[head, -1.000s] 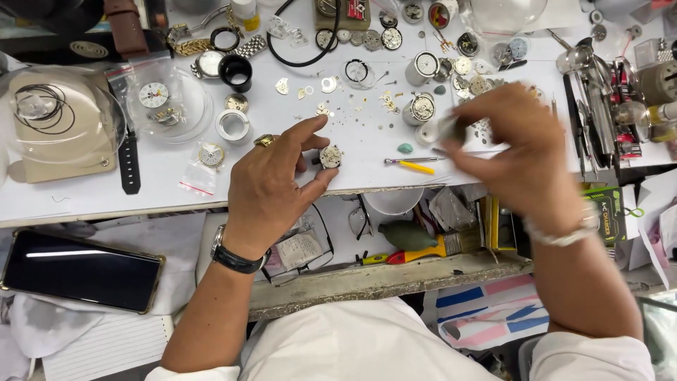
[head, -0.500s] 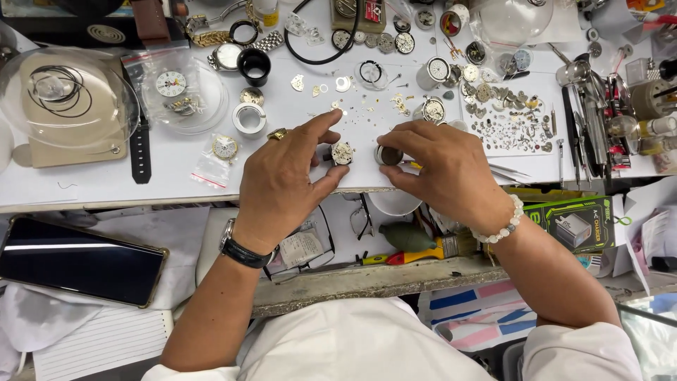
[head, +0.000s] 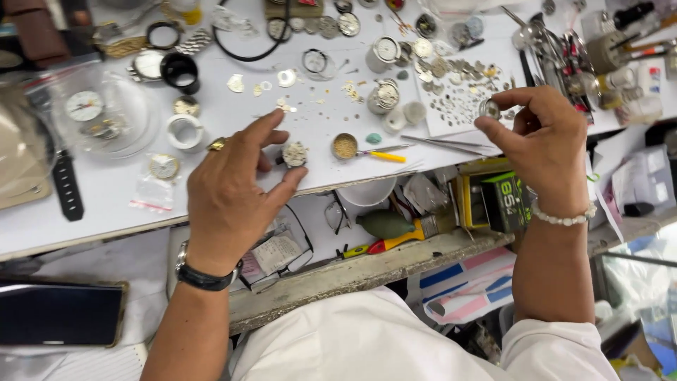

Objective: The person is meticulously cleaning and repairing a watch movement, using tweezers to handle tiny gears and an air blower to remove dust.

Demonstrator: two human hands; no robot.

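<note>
My left hand [head: 229,194] rests at the front edge of the white worktop [head: 233,116]. Its thumb and a bent finger touch a small round watch movement [head: 294,154] lying on the top, while the index finger is raised above it. It wears a gold ring and a dark wristwatch. My right hand [head: 546,144], with a white bead bracelet, is lifted at the right. It pinches a small round metal watch part [head: 489,108] between thumb and index finger.
A small brass cup [head: 345,146], a yellow-handled tool [head: 384,155] and tweezers [head: 441,143] lie between the hands. Loose watch parts [head: 458,81], cases, dials and rings cover the top. A black strap [head: 67,187] and a phone [head: 60,312] sit at the left.
My right hand has left the movement and swung out to the right with the small round part in its fingers. My left hand stayed at the movement and spread its fingers.
</note>
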